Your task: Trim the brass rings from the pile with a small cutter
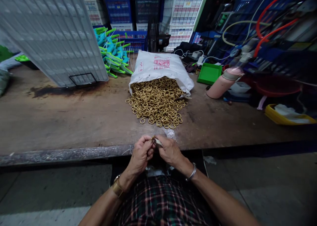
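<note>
The left hand (140,153) pinches a gold bit (153,138), the right hand (170,150) a small pale thing (158,142) pointing to ten o'clock. The ring pile (158,102) sits at twelve, near both.

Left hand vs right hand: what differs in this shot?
Wrist: the left hand has a wide gold-coloured band at its wrist; the right hand has a slim silver-coloured bangle.
Grip: the left hand pinches a small gold-coloured piece; the right hand holds a pale piece, too small to identify.
Shared: both are bare and come together in front of the ring pile.
</note>
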`<state>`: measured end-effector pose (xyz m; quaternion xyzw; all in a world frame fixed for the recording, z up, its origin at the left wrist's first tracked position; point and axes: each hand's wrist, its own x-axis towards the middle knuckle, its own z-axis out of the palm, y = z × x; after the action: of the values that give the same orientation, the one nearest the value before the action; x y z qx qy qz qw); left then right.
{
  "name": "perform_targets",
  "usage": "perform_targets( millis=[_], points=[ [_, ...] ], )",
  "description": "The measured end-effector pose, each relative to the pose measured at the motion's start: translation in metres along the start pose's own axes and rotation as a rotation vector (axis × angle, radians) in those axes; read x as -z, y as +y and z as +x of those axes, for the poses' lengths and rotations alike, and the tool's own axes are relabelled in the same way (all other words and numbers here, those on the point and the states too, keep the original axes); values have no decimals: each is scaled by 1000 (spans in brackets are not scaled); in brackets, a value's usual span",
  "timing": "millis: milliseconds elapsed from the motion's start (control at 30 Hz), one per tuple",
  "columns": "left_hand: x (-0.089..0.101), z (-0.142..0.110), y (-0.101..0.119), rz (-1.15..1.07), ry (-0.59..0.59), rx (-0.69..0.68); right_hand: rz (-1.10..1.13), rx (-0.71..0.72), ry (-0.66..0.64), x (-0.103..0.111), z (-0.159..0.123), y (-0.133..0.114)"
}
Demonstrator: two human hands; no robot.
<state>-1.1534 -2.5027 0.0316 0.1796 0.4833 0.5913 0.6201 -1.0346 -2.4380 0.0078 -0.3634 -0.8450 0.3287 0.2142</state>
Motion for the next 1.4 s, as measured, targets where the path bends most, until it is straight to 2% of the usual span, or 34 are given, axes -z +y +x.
perform_targets(
  millis=[133,567,1167,1400],
  points=[
    [1,-2,-3,19,15,-17,-181,4,-52,0,-3,-8],
    [5,-3,-12,154,104,-87,-355,-95,-87,0,-4,-16],
    [10,-7,-15,203,106,-123,-417,-124,-109,0,-4,-24],
    [13,-6,-17,224,118,-140,-393,-127,-194,0,-3,-23]
  ],
)
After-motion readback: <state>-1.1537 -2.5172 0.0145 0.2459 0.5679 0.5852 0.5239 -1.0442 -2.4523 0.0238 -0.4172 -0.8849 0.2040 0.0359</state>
